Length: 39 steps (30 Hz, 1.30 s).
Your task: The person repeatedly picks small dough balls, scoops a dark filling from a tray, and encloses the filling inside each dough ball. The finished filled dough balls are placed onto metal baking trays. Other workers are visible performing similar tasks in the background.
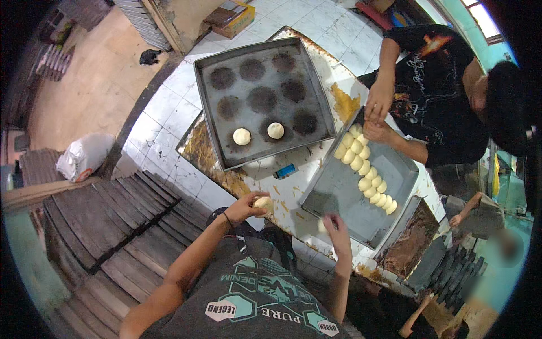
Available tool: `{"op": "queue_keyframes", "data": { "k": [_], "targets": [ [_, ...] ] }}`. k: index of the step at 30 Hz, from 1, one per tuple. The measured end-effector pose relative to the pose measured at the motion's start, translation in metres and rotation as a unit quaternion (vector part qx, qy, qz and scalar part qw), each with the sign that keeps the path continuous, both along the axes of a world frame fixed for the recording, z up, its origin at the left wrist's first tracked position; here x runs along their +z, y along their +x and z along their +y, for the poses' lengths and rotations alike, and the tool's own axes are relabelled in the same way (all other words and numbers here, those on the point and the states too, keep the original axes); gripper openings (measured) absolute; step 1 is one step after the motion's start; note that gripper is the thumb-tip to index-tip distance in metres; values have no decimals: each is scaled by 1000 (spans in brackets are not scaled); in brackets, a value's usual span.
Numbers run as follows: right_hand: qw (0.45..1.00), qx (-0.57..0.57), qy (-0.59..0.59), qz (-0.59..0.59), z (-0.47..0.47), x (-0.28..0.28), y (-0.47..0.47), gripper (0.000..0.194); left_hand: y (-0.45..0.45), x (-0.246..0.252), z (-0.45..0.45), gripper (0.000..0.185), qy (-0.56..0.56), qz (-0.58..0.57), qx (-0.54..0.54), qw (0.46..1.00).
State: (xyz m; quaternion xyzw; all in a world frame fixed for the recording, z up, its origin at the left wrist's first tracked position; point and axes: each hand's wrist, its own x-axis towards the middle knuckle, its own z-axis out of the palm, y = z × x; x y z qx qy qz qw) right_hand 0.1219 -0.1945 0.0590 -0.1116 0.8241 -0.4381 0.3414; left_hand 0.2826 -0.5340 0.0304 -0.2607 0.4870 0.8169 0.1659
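Observation:
My left hand [244,207] has its fingers closed around a pale dough ball [263,205] at the near edge of the table. To the right, my right hand [339,238], slightly blurred, holds another dough ball [323,226] beside the corner of a metal baking tray [328,201]. Rows of small dough balls [365,167] sit close together in that tray. Farther off lies a square baking tray [254,157] with dark round stains on its bottom. Two dough balls, one left [241,136] and one right [275,130], rest apart near its front side.
A person's hands [379,118] work at the far end of the dough rows. A small blue item [285,170] lies on the worn white table [292,193]. Stacked dark trays [114,229] stand at left, a white sack [87,156] beyond. Another brown-stained tray [408,237] is at right.

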Motion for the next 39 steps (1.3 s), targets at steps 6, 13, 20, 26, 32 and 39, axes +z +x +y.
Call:
{"op": "queue_keyframes", "data": {
  "k": [6,13,20,26,32,39],
  "targets": [
    [985,62,10,159,-245,18,-95,37,18,-4,-45,47,17,16,-27,999],
    [968,204,-1,143,-378,-8,-91,38,54,-17,-73,55,-10,-6,68,998],
    [931,272,-2,244,-509,-60,-69,36,81,-24,-76,57,25,-16,130,991],
    [839,364,-18,404,-467,-88,-39,75,102,-32,-71,45,80,-36,165,982],
    [803,408,75,428,-479,-93,-43,74,95,-24,-60,50,-43,-47,118,991],
    [940,75,-285,173,-374,-2,-28,51,27,8,-41,34,35,-56,248,966]
  ]
}}
